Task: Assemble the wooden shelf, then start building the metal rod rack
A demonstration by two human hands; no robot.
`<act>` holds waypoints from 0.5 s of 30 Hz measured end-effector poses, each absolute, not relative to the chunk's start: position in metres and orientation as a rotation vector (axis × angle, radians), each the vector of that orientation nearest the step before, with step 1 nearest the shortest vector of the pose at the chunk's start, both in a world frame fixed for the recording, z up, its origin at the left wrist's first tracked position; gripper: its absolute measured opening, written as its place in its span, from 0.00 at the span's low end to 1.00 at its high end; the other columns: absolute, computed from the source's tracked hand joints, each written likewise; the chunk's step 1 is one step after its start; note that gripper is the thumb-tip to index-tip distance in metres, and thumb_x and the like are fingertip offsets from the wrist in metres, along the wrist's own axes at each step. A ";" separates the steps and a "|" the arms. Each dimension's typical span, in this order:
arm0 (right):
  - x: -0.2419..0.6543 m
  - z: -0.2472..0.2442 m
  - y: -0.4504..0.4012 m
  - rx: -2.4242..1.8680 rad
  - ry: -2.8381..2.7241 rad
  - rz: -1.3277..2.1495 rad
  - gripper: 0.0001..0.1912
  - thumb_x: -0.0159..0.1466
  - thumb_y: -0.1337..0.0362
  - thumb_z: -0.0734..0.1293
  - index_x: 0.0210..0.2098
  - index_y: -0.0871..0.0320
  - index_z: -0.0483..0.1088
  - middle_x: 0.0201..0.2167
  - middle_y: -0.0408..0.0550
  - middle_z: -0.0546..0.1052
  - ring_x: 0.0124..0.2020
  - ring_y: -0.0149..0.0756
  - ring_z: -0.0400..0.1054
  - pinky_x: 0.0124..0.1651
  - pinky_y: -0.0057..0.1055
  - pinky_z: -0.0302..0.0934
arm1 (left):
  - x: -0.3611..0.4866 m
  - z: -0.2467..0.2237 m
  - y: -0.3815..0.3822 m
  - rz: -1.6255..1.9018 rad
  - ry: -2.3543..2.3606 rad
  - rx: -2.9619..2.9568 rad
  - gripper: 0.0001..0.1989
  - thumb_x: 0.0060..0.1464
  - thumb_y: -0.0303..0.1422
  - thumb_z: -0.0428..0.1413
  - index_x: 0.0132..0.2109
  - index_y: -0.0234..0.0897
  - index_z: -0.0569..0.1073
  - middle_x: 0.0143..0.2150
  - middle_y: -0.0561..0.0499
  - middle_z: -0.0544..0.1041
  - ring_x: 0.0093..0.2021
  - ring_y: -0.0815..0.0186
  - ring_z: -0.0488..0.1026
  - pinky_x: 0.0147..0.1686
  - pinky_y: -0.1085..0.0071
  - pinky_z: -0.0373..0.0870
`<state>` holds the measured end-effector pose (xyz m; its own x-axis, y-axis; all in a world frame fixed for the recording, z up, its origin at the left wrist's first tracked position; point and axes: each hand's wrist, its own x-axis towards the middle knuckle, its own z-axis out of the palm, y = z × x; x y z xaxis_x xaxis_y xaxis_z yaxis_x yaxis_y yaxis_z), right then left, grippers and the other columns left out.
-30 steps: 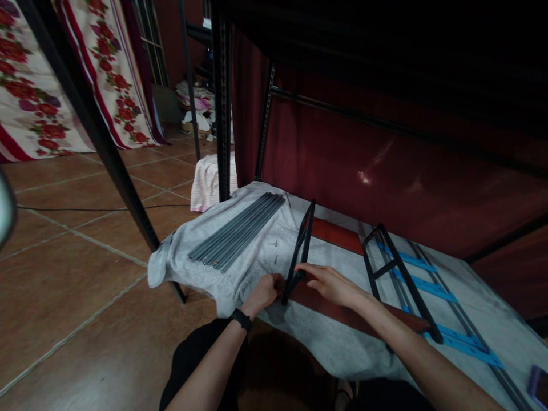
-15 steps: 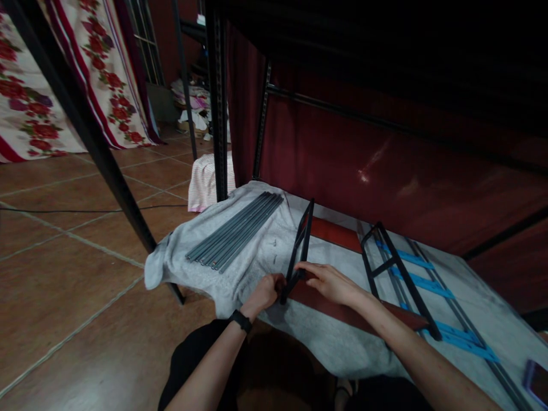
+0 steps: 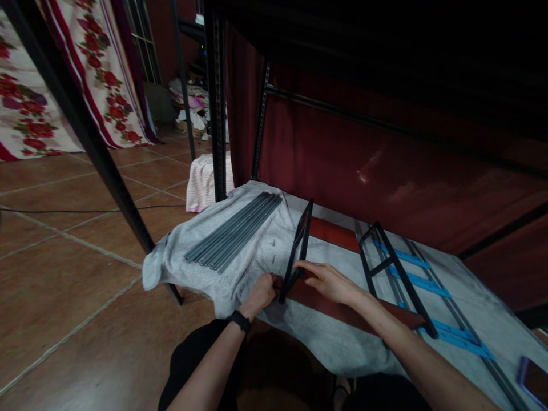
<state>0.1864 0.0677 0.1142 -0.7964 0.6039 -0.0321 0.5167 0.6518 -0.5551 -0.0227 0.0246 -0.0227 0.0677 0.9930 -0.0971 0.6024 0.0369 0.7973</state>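
A black metal frame [image 3: 305, 237] stands on the grey cloth at the left ends of two reddish-brown boards [image 3: 334, 233]. At its near lower corner is my left hand [image 3: 263, 292], fingers curled; whatever they hold is too small to make out. My right hand [image 3: 327, 281] rests against the same frame from the right, over the near board, its fingers partly stretched and apart. Another black frame [image 3: 396, 268] stands at the right ends of the boards. Small screws [image 3: 271, 244] lie on the cloth, left of the nearer frame.
Several grey rods [image 3: 234, 231] lie side by side on the cloth [image 3: 171, 251] at the left. Blue pieces with dark rods [image 3: 422, 281] lie at the right, and a phone [image 3: 533, 379] at the lower right. Black shelf posts [image 3: 219, 114] and a dark red sheet [image 3: 325, 154] stand behind.
The view has shifted very slightly. Both hands keep nearly the same place and pose at the frame.
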 end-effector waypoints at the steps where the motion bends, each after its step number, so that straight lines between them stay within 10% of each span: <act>1: 0.186 0.114 0.067 -0.920 -2.712 0.840 0.30 0.62 0.70 0.62 0.63 0.47 0.64 0.56 0.44 0.75 0.55 0.38 0.71 0.58 0.36 0.63 | -0.021 -0.021 0.023 0.723 1.630 1.664 0.11 0.45 0.21 0.52 0.31 0.34 0.78 0.28 0.51 0.77 0.30 0.68 0.70 0.31 0.74 0.59; 15: 0.186 0.114 0.067 -0.902 -2.677 0.842 0.30 0.61 0.72 0.61 0.61 0.47 0.66 0.57 0.43 0.75 0.57 0.37 0.70 0.61 0.37 0.62 | -0.026 -0.024 0.030 0.724 1.545 1.571 0.11 0.47 0.21 0.50 0.33 0.33 0.77 0.28 0.52 0.76 0.28 0.69 0.70 0.29 0.75 0.60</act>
